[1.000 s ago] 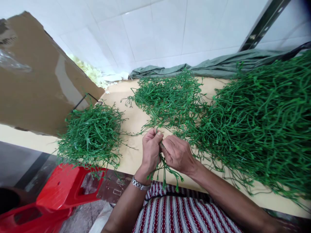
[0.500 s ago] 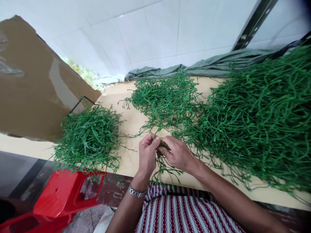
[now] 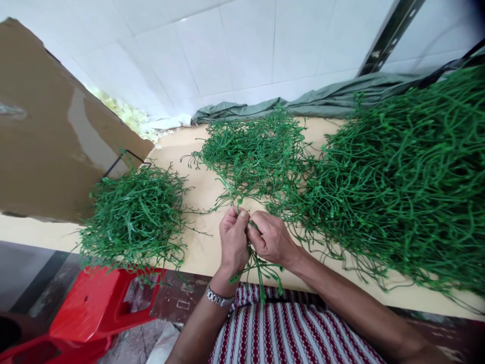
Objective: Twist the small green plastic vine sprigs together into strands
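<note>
My left hand (image 3: 234, 237) is closed, thumb pressed on its bent fingers around some thin green artificial plant stems (image 3: 262, 275). Touching it on the right, my right hand (image 3: 275, 237) pinches the same stems, with its fingers curled. Forked tips hang below both hands at the table's front edge, and a few ends stick up above the left thumb. The part between the fingers is hidden. Just beyond my hands lies a loose pile of similar stems (image 3: 250, 151).
A much larger heap of stems (image 3: 409, 192) covers the right of the table (image 3: 206, 258). Another pile (image 3: 136, 217) sits at left beside a cardboard box (image 3: 38, 131). Grey-green cloth (image 3: 322, 103) runs along the tiled wall. A red plastic stool (image 3: 87, 303) stands below at left.
Both hands stay together on the stems, the left wrist turned slightly. The hanging tips have spread and reach a bit lower. The view has shifted slightly.
</note>
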Demonstrator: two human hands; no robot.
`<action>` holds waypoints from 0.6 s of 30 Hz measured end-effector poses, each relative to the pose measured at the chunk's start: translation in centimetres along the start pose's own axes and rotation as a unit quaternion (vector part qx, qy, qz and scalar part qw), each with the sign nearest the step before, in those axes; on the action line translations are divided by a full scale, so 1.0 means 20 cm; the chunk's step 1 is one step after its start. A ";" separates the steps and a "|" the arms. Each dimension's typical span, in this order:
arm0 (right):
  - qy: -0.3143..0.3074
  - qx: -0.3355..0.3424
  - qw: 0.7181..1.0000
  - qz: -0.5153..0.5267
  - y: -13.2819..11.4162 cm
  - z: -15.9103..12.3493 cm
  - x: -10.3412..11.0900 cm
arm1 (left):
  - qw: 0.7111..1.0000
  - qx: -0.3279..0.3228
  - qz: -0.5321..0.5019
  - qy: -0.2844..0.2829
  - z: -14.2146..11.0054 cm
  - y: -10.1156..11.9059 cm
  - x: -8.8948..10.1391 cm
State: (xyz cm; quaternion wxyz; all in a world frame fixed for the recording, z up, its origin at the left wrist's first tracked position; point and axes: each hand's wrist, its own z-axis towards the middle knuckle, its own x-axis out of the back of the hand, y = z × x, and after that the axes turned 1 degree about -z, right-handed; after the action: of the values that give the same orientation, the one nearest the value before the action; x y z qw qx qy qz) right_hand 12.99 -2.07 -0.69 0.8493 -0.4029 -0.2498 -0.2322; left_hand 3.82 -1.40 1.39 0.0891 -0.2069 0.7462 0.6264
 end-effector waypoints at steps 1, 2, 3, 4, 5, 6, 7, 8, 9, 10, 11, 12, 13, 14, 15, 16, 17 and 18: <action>0.016 0.011 1.000 -0.022 0.00 0.00 -0.01 | 1.000 0.003 -0.003 0.007 0.00 0.00 -0.01; 0.026 0.018 0.999 -0.040 0.00 0.00 -0.01 | 1.000 0.005 -0.004 0.012 0.01 0.01 -0.02; 0.031 0.023 0.998 -0.054 0.00 0.00 -0.01 | 1.000 0.006 -0.004 0.017 0.01 0.01 -0.03; 0.033 0.026 0.997 -0.066 0.01 0.00 -0.01 | 1.000 0.007 -0.004 0.019 0.01 0.01 -0.03; 0.035 0.029 0.996 -0.075 0.01 0.00 0.00 | 1.000 0.007 -0.004 0.020 0.01 0.00 -0.04; 0.038 0.033 0.995 -0.082 0.02 0.00 0.00 | 1.000 0.005 -0.005 0.019 0.01 0.00 -0.04; 0.040 0.035 0.995 -0.089 0.02 0.00 0.00 | 1.000 0.003 -0.006 0.016 0.01 -0.01 -0.04; 0.043 0.036 0.994 -0.096 0.01 0.00 0.00 | 1.000 0.002 -0.007 0.012 0.02 -0.01 -0.04; 0.047 0.036 0.993 -0.101 0.01 0.00 0.00 | 1.000 0.000 -0.007 0.008 0.03 -0.01 -0.04; 0.049 0.038 0.993 -0.103 -0.01 -0.01 -0.01 | 1.000 0.000 -0.006 0.005 0.04 -0.01 -0.04; 0.050 0.047 0.993 -0.096 -0.03 -0.02 -0.01 | 1.000 0.007 -0.004 0.003 0.05 0.00 -0.04; 0.046 0.067 0.993 -0.082 -0.06 -0.03 -0.01 | 1.000 0.015 -0.002 0.003 0.07 0.02 -0.04; 0.039 0.090 0.993 -0.060 -0.08 -0.03 0.00 | 1.000 0.017 -0.001 0.004 0.09 0.04 -0.03; 0.033 0.116 0.992 -0.032 -0.10 -0.03 0.01 | 1.000 0.017 -0.001 0.002 0.10 0.06 -0.03; 0.017 0.134 0.991 -0.005 -0.12 -0.02 0.03 | 1.000 -0.004 -0.003 0.001 0.11 0.09 -0.03; 0.023 0.110 0.994 0.018 -0.12 -0.01 0.06 | 0.999 -0.037 -0.003 -0.009 0.12 0.11 -0.02; 0.041 0.064 0.996 0.042 -0.11 0.01 0.11 | 0.998 -0.061 0.002 -0.017 0.13 0.13 -0.02; 0.046 0.004 0.997 0.063 -0.09 0.03 0.15 | 0.997 -0.079 0.009 -0.020 0.13 0.14 -0.01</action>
State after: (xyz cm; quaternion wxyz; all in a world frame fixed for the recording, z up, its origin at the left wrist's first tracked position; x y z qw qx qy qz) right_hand 14.14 -3.13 2.47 0.8743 -0.4036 -0.1858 -0.1954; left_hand 2.49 1.54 3.40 0.0814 -0.1943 0.6940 0.6885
